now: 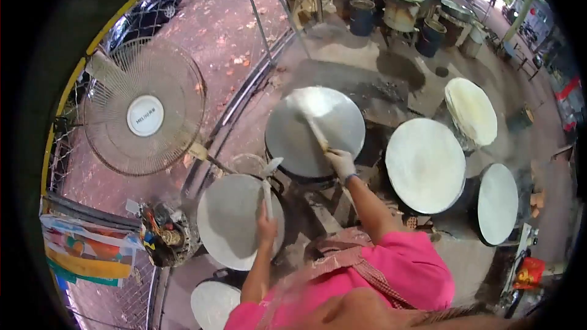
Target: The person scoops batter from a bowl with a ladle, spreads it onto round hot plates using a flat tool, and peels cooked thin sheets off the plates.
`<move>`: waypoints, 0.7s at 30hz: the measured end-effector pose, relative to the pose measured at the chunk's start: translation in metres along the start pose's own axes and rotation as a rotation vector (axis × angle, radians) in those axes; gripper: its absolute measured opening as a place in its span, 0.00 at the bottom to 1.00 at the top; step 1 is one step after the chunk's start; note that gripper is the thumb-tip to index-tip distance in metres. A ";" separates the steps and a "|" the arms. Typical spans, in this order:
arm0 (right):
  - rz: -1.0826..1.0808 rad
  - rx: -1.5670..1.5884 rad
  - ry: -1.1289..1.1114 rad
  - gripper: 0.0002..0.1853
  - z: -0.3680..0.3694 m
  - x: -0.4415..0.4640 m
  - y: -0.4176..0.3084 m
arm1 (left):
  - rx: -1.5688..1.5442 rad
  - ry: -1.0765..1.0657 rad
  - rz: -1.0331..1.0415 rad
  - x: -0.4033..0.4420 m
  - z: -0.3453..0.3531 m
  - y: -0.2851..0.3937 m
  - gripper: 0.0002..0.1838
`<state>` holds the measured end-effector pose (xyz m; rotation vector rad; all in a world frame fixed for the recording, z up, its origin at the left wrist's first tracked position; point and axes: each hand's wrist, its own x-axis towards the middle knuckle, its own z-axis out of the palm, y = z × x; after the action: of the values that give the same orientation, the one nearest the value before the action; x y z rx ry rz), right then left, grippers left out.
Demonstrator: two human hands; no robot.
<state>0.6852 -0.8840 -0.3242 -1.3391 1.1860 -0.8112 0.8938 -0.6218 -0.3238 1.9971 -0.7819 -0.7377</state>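
Observation:
My right hand [340,163], in a pale glove, is closed on the handle of a brush-like tool [314,125]. The tool's far end rests on or just above a round grey griddle [287,140] with a bright white patch at its top. Bare and closed, my left hand [266,227] grips a whitish spatula-like tool [269,174] over a pale round sheet [229,226] on another griddle. Its broad end points up, away from me. To the right lies a large white round sheet [425,165].
A standing fan [145,116] is at the left, above a basket of small items [165,235]. More round sheets [471,111] [497,204] lie right, another [215,305] lower left. Barrel stoves [400,15] and dark buckets [361,19] stand at the back.

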 end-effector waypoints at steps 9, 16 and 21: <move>-0.585 -0.584 -0.134 0.07 -0.041 0.024 0.053 | -0.058 -0.031 -0.059 -0.003 -0.002 -0.017 0.38; 0.271 0.667 -0.179 0.11 -0.110 0.020 -0.059 | 0.040 0.049 -0.197 -0.013 0.004 0.011 0.37; 0.131 0.197 -0.389 0.11 -0.081 0.044 -0.005 | 0.072 0.144 0.062 -0.012 0.030 -0.056 0.41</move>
<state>0.6208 -0.9494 -0.3152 -1.1775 0.8531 -0.5273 0.8780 -0.6023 -0.3829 2.0552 -0.7911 -0.5296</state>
